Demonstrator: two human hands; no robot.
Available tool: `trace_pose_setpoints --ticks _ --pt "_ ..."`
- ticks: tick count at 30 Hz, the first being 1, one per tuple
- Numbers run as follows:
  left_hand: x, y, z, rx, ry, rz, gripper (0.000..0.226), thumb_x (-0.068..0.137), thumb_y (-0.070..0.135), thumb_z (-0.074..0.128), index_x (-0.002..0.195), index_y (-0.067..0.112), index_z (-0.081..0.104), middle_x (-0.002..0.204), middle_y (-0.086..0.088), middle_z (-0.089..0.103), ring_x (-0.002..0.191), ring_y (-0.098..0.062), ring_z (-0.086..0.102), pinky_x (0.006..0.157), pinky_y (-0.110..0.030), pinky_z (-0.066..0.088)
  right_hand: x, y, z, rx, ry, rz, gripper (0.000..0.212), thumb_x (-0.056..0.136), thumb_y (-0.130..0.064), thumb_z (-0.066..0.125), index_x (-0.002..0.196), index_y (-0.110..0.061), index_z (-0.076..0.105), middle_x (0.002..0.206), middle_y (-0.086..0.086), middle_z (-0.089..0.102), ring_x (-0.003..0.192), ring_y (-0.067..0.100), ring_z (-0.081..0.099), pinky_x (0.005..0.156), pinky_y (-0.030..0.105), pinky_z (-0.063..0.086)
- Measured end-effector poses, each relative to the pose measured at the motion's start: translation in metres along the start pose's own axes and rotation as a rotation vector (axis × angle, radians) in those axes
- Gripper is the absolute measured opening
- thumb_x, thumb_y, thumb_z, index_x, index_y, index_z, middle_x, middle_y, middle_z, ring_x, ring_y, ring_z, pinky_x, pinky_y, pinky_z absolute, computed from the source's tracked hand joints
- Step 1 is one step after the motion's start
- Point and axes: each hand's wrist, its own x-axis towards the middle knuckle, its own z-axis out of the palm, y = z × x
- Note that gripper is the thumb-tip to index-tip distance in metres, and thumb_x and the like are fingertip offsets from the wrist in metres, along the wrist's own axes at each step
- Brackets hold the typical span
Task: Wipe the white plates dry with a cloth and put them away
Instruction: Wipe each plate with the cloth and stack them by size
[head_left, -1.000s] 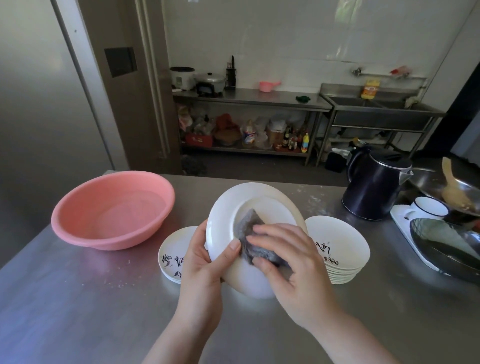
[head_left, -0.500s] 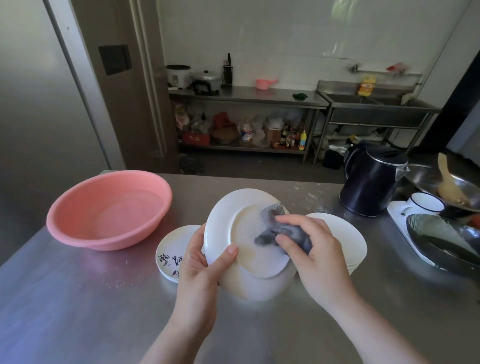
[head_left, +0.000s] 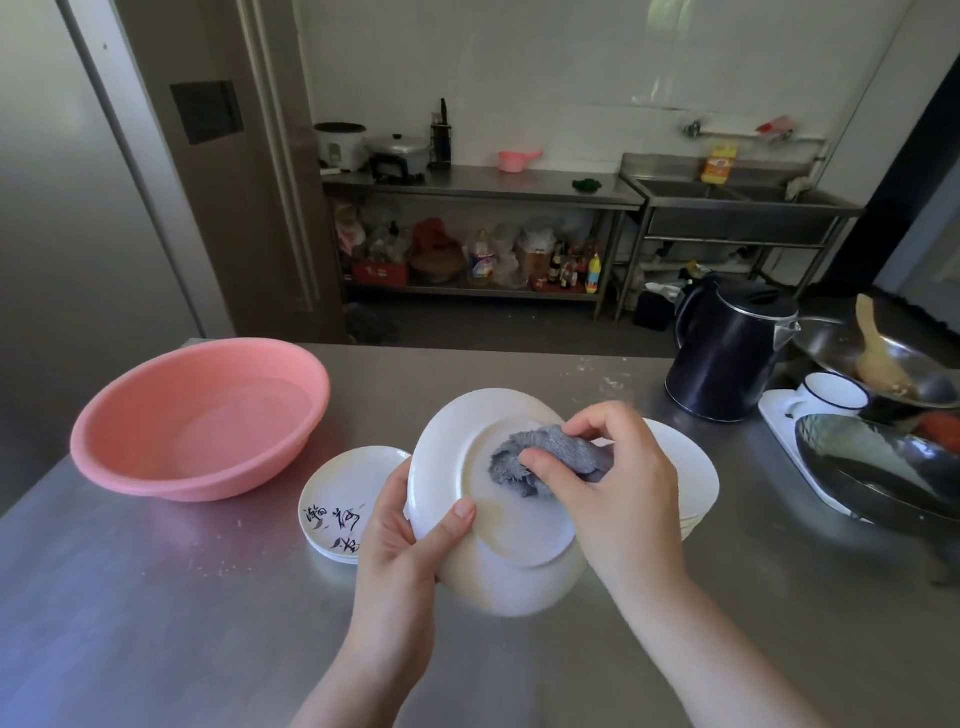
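1. A working kitchen: steel surface (head_left: 156, 597), steel sink (head_left: 727, 208) with wall tap (head_left: 693, 127).
2. Rice cooker (head_left: 340, 145), pot (head_left: 397, 153), kettle (head_left: 727, 353), wok (head_left: 883, 467).
3. Sauce bottles (head_left: 569, 267) on the shelf (head_left: 467, 292).

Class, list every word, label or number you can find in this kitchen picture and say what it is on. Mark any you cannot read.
Small plates: black brush-style characters on the top plate, too stylised to read.
Yellow bottle by the sink: red label, blurred.
Bottles on the lower shelf: labels too small to read.
No other text visible.
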Motion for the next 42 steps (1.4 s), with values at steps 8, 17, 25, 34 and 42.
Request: trace_pose_setpoints --ticks 8,17,25,34,42 --pt "0.002 0.003 0.008 -0.034 -0.008 0.02 0.043 0.081 0.011 0.066 0.124 0.016 0.061 0.118 -0.016 0.069 0.107 -0.034 0.067 0.081 -0.036 0.058 -0.02 0.001 0.019 -0.048 0.112 -0.217 0.033 0.091 -0.032 0.057 0.115 -0.013 0.071 0.118 -0.003 0.06 0.107 0.015 0.055 0.095 0.02 0.042" --pt "0.002 0.009 0.009 -0.041 -0.021 0.035 0.045 0.081 0.01 0.066 0.126 0.015 0.06 0.116 -0.016 0.07 0.104 -0.033 0.069 0.076 -0.031 0.057 -0.028 0.001 0.016 -0.178 -0.025 -0.224 0.055 0.088 -0.038 0.056 0.14 -0.022 0.05 0.134 0.001 0.042 0.123 0.015 0.038 0.106 0.015 0.025" --pt "0.003 0.016 0.011 -0.01 -0.08 0.057 0.048 0.082 0.007 0.064 0.129 0.016 0.06 0.118 -0.014 0.07 0.107 -0.031 0.068 0.081 -0.034 0.057 -0.025 -0.005 0.017 0.159 0.018 -0.206 0.051 0.08 -0.014 0.073 0.127 -0.016 0.055 0.141 -0.004 0.046 0.133 0.006 0.042 0.107 0.017 0.033" --pt "0.007 0.021 -0.001 -0.132 -0.002 0.044 0.044 0.082 0.009 0.061 0.126 0.013 0.061 0.116 -0.018 0.07 0.101 -0.028 0.07 0.075 -0.03 0.058 -0.036 -0.003 0.006 0.028 -0.174 -0.433 0.042 0.083 -0.005 0.067 0.123 -0.018 0.066 0.139 -0.005 0.05 0.129 0.015 0.046 0.109 0.024 0.034" --pt "0.002 0.019 -0.003 -0.048 -0.049 0.043 0.046 0.08 0.009 0.062 0.125 0.015 0.062 0.118 -0.015 0.069 0.105 -0.027 0.068 0.078 -0.029 0.057 -0.016 0.014 0.004 -0.036 0.063 -0.36 0.038 0.083 0.003 0.058 0.117 -0.011 0.068 0.133 0.0 0.055 0.115 0.024 0.055 0.104 0.026 0.038"
